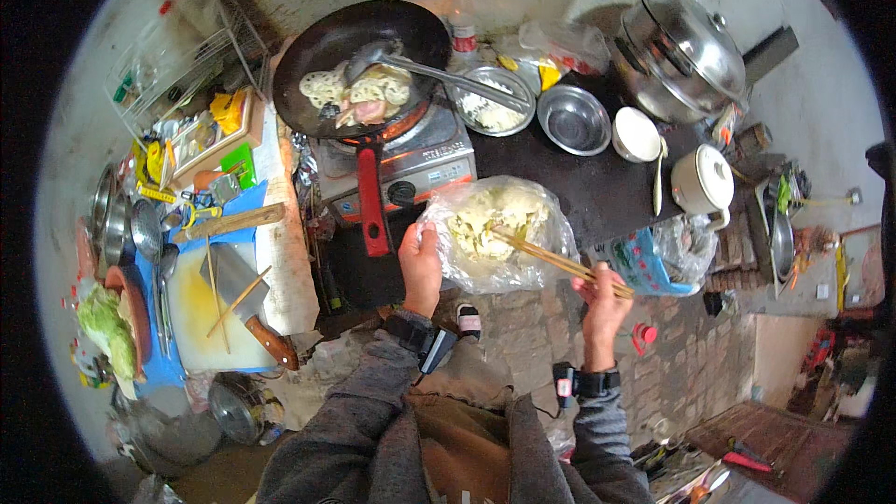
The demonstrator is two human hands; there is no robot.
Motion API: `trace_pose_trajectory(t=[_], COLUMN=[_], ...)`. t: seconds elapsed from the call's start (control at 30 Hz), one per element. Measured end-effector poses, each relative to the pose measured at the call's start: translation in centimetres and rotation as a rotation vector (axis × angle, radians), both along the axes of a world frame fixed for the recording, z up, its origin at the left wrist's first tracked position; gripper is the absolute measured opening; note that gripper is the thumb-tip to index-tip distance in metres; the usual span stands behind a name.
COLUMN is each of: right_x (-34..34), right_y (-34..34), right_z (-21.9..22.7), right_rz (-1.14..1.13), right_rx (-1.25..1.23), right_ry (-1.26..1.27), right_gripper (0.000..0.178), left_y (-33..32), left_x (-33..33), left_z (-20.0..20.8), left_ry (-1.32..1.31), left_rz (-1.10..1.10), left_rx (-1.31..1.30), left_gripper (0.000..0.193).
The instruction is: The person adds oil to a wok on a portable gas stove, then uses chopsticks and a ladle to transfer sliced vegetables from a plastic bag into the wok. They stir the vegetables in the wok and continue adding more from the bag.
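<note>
My left hand (421,266) grips the left side of a clear plastic bag (551,215), opened out over what looks like a bowl. Pale yellowish chopped food (495,224) lies in it. Between the fingers of my right hand (600,303) is a pair of chopsticks (555,259), their tips down in that food. Behind on the left, a black wok (303,33) with a red handle (372,201) stands on a gas stove (439,154). Lotus root slices (322,89) and pinkish meat (366,112) lie in the wok, and a metal spatula (425,65) rests across its rim.
A bowl of white shreds (490,112), a steel bowl (574,119), a white bowl (637,133) and a lidded pot (702,179) line the dark counter, with a large steamer (681,54) behind. On the left, a cleaver (245,294) lies on a cutting board (196,341).
</note>
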State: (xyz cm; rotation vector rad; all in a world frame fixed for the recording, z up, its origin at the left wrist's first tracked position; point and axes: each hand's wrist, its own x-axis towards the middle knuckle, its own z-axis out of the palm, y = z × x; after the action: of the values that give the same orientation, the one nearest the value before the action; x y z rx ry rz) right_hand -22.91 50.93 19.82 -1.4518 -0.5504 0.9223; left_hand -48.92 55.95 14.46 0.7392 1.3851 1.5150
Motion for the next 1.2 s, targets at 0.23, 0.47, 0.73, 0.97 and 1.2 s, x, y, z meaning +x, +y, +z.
trace_pose_trajectory(t=[0.23,0.47,0.73,0.97,1.2], right_x=[-2.8,-4.3,-2.0,-0.4,-0.1], right_y=[1.6,3.5,0.9,-0.4,-0.2], right_z=[-6.7,-7.8,-6.2,-3.0,-2.4], right_rz=[-0.105,-0.075,-0.084,0.001,0.037], right_rx=[0.058,0.160,0.055,0.043,0.035], right_ry=[-0.015,0.102,0.240,0.143,-0.040], right_gripper=[0.027,0.025,0.023,0.022,0.029], left_y=[-0.7,-0.5,-0.2,0.0,0.0], left_x=[0.1,-0.2,-0.1,-0.9,-0.3], left_z=[2.0,1.8,1.6,1.4,2.0], left_ry=[0.044,0.035,0.012,0.044,-0.118], left_rz=[-0.038,-0.031,-0.017,-0.052,-0.014], left_rx=[-0.024,-0.038,-0.019,-0.085,-0.032], left_gripper=[0.023,0.023,0.023,0.025,0.024])
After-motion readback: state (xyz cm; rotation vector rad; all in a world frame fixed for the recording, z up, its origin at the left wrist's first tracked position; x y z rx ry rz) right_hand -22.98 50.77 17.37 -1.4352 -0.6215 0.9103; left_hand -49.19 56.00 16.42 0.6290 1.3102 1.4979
